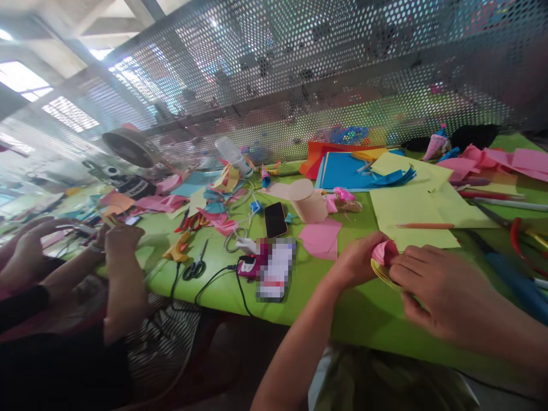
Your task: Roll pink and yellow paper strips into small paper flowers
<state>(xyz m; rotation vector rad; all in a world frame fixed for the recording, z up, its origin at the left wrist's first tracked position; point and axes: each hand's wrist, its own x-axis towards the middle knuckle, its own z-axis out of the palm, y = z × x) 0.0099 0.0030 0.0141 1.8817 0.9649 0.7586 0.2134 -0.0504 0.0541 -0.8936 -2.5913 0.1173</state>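
My left hand point(358, 258) is closed around a small curled piece of pink paper point(384, 252) above the table's front part. Just below that paper sits a yellow, ring-like piece with layered edges point(382, 273); its exact kind is unclear. My right hand point(440, 285) comes in from the right, fingers bent and pressed against the pink paper and the yellow piece. The fingertips are partly hidden behind the pieces. Beyond my hands lie yellow paper sheets point(402, 205) with an orange pencil point(424, 226) across them. A cut pink sheet point(321, 237) lies left of my left hand.
Scissors with red handles point(516, 240) lie at the right. Blue sheets point(342, 171), a beige paper roll point(311, 206), a dark phone point(275, 220), a lit phone point(277, 268) and black scissors point(196, 264) lie on the green table point(299, 311). Another person's hands point(122, 237) work at left.
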